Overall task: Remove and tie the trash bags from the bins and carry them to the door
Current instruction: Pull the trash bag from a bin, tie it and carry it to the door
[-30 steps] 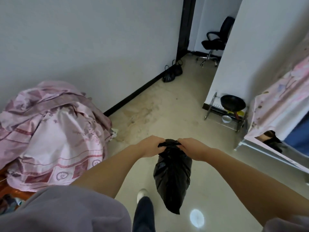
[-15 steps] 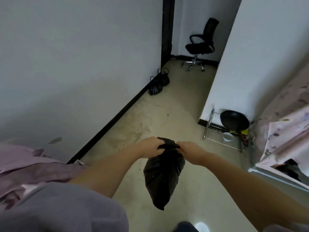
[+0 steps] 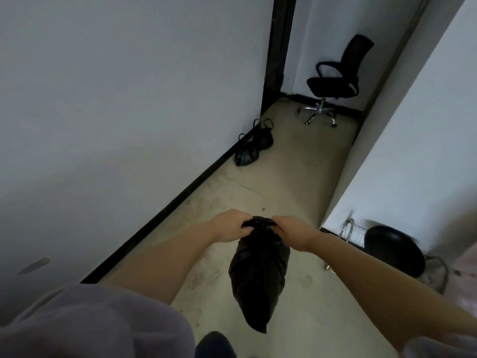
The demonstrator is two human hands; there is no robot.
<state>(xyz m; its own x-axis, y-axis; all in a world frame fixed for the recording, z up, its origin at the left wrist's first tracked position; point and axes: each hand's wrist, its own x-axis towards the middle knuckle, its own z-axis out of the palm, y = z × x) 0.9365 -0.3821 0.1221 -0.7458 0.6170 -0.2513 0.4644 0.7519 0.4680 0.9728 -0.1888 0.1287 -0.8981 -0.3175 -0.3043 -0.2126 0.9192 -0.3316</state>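
A black trash bag (image 3: pixel 258 272) hangs in front of me above the floor, its gathered neck pinched at the top. My left hand (image 3: pixel 229 226) grips the neck from the left and my right hand (image 3: pixel 291 229) grips it from the right, fingers closed on the plastic. Two tied black trash bags (image 3: pixel 253 147) lie on the floor against the left wall, near the dark door frame (image 3: pixel 276 52).
A narrow corridor runs ahead between two white walls, with a black baseboard (image 3: pixel 165 210) on the left. A black office chair (image 3: pixel 335 78) stands at the far end. A wire rack with a black pan (image 3: pixel 393 250) sits on the floor at the right.
I have walked forward down the corridor with the bag held in both hands. The pink bedding pile on the left has dropped out of view, and the tied bags and chair look nearer.
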